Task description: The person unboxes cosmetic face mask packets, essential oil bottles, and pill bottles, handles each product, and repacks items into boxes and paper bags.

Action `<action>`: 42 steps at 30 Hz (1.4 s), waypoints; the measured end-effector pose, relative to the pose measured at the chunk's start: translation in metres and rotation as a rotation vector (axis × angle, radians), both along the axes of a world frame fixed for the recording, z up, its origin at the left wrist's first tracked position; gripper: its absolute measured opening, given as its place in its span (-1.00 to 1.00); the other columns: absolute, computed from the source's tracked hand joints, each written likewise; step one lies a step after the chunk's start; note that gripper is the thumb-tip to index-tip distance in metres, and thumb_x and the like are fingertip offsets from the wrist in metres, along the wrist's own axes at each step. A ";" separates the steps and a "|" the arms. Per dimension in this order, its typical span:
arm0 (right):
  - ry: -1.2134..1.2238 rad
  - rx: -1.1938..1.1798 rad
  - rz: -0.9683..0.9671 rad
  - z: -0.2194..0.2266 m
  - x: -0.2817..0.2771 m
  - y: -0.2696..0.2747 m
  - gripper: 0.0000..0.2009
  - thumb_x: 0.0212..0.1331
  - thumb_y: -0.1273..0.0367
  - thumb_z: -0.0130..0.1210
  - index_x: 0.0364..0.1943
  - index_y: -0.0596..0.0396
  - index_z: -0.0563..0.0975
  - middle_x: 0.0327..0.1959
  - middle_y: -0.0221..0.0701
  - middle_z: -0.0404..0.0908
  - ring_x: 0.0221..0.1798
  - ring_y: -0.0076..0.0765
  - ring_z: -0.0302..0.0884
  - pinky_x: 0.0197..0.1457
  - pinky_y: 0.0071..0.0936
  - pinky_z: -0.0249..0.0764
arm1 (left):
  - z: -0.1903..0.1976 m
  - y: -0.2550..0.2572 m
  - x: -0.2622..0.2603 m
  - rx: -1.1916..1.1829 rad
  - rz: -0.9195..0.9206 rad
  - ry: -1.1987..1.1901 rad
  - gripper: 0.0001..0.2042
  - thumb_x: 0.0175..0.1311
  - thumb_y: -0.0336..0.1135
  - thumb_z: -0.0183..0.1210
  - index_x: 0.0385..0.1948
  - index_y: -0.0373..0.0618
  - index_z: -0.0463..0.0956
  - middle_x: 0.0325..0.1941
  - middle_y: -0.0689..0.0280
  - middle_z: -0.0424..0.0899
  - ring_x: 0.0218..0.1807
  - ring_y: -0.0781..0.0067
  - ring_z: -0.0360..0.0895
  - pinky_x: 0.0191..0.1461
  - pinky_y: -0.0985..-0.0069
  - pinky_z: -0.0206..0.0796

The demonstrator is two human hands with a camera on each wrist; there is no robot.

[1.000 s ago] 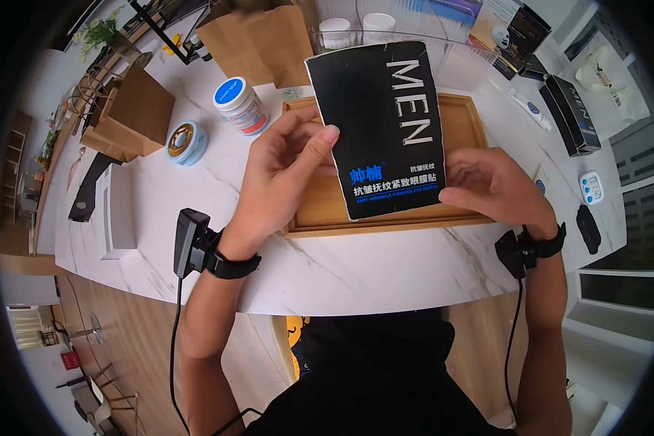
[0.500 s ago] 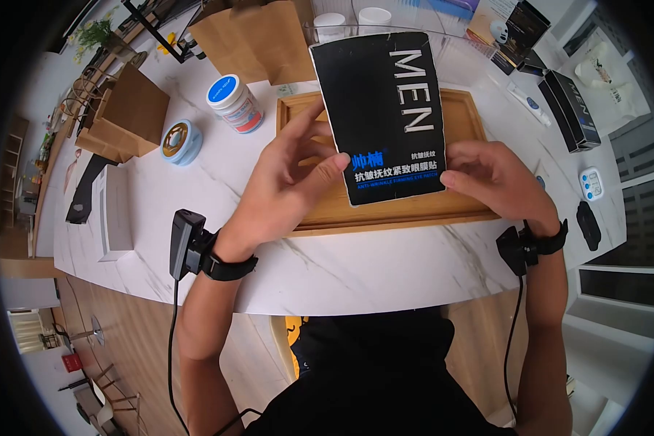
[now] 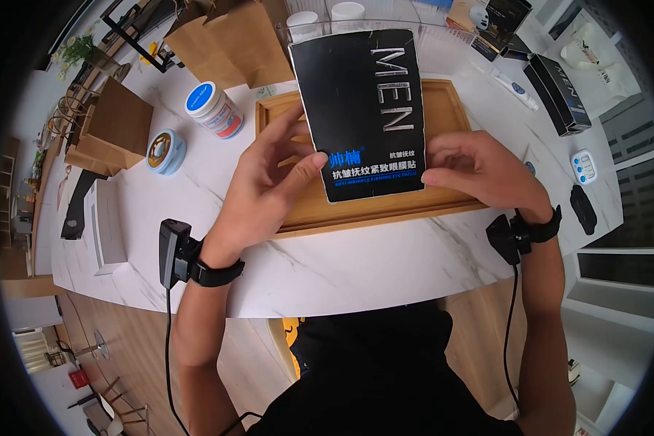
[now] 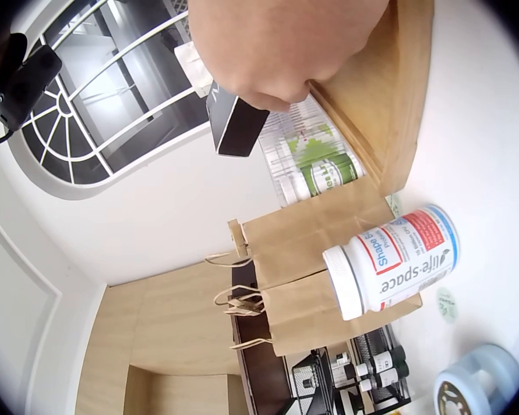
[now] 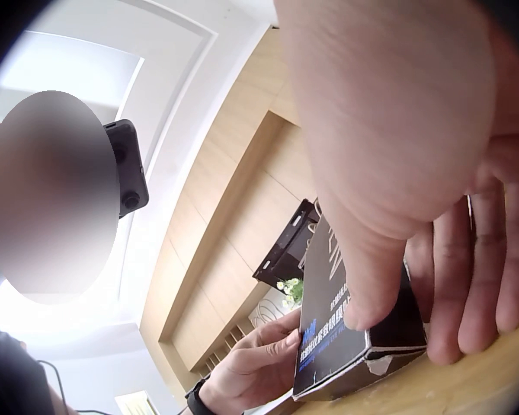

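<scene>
A black eye patch box (image 3: pixel 356 109) with silver "MEN" lettering and blue and white print stands raised over a wooden tray (image 3: pixel 447 109), its front turned toward me. My left hand (image 3: pixel 265 182) holds its left edge, thumb at the front near the blue print and fingers behind. At the lower right edge, my right hand (image 3: pixel 479 171) pinches the box between thumb and fingers. The right wrist view shows the right thumb on the printed face of the box (image 5: pixel 329 320), close over the tray, and a worn, whitish patch at its corner.
Left of the tray stand a white supplement jar (image 3: pixel 214 109) and a light blue round tub (image 3: pixel 166 152). Brown paper bags (image 3: pixel 229 47) are behind. To the right lie a black box (image 3: pixel 557 94), a white tube (image 3: pixel 514 90) and a small white timer (image 3: pixel 583 167).
The box has shifted away from me, and my left thumb has gone lower along its edge. My right hand keeps its pinch. The whole head view has drifted slightly.
</scene>
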State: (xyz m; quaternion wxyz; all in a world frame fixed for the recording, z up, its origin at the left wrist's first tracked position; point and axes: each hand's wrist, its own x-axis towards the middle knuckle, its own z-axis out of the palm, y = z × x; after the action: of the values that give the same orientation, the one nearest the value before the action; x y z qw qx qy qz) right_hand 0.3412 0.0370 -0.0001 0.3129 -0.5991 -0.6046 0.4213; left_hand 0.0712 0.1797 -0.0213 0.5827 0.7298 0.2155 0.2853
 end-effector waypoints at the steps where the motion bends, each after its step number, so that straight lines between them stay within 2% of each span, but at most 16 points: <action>1: 0.000 0.001 0.000 -0.001 0.000 0.000 -0.74 0.30 0.28 0.24 -0.17 0.25 0.59 -0.43 -0.45 0.61 -0.36 -0.66 0.43 -0.25 -0.62 0.38 | 0.000 0.000 0.000 -0.006 0.003 0.007 -0.34 0.36 -0.45 0.23 0.44 -0.36 0.11 0.11 0.21 0.59 0.05 0.45 0.56 0.23 0.42 0.37; 9: -0.019 -0.049 0.007 0.000 0.000 0.000 -0.73 0.31 0.26 0.22 -0.20 0.24 0.58 -0.53 -0.48 0.56 -0.46 -0.66 0.35 -0.35 -0.60 0.29 | 0.002 -0.001 0.001 -0.011 -0.017 -0.008 -0.35 0.34 -0.46 0.24 0.42 -0.33 0.15 0.07 0.23 0.60 0.04 0.46 0.57 0.19 0.44 0.39; 12: -0.083 -0.100 0.023 0.007 0.001 0.001 -0.75 0.31 0.32 0.22 -0.10 0.24 0.59 -0.49 -0.50 0.55 -0.46 -0.67 0.41 -0.33 -0.65 0.36 | 0.002 -0.002 0.001 -0.008 -0.015 -0.006 -0.35 0.33 -0.46 0.25 0.42 -0.32 0.15 0.05 0.25 0.60 0.03 0.46 0.57 0.18 0.44 0.40; 22: -0.069 -0.083 0.032 0.004 0.000 0.001 -0.74 0.30 0.30 0.23 -0.09 0.22 0.59 -0.49 -0.51 0.56 -0.47 -0.66 0.44 -0.37 -0.64 0.37 | 0.005 -0.003 0.002 -0.010 -0.006 0.014 -0.35 0.33 -0.48 0.24 0.42 -0.32 0.15 0.08 0.24 0.59 0.01 0.49 0.57 0.17 0.44 0.41; 28: -0.061 -0.066 0.039 0.004 0.000 0.001 -0.77 0.30 0.30 0.24 -0.16 0.21 0.58 -0.49 -0.50 0.57 -0.48 -0.66 0.45 -0.37 -0.65 0.37 | 0.002 -0.002 0.001 -0.002 -0.015 -0.004 -0.34 0.32 -0.48 0.25 0.43 -0.30 0.14 0.09 0.25 0.58 0.01 0.49 0.57 0.16 0.45 0.42; 31: -0.050 -0.062 0.024 0.004 -0.001 0.000 -0.73 0.30 0.24 0.23 -0.17 0.22 0.58 -0.56 -0.49 0.52 -0.49 -0.64 0.33 -0.37 -0.58 0.28 | 0.003 -0.002 0.001 -0.002 -0.010 0.019 -0.34 0.33 -0.47 0.25 0.44 -0.28 0.14 0.09 0.24 0.58 0.01 0.49 0.57 0.16 0.46 0.42; 33: -0.068 -0.078 0.034 0.005 0.000 0.001 -0.77 0.30 0.30 0.24 -0.17 0.21 0.58 -0.50 -0.51 0.56 -0.48 -0.66 0.44 -0.37 -0.65 0.36 | 0.003 -0.002 0.000 -0.002 -0.011 0.021 -0.34 0.33 -0.47 0.25 0.44 -0.28 0.14 0.09 0.24 0.58 0.00 0.49 0.58 0.16 0.46 0.42; 42: -0.064 -0.081 0.033 0.003 0.001 0.001 -0.76 0.29 0.30 0.25 -0.18 0.22 0.57 -0.49 -0.51 0.55 -0.48 -0.66 0.43 -0.37 -0.66 0.37 | 0.001 -0.001 0.001 0.013 -0.014 0.013 -0.34 0.33 -0.46 0.25 0.43 -0.28 0.15 0.09 0.24 0.58 0.01 0.46 0.59 0.17 0.43 0.42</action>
State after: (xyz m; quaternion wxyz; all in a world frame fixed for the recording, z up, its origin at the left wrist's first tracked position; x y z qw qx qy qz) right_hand 0.3425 0.0384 0.0033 0.2618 -0.6143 -0.6066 0.4315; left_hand 0.0717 0.1786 -0.0202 0.5786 0.7368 0.2126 0.2778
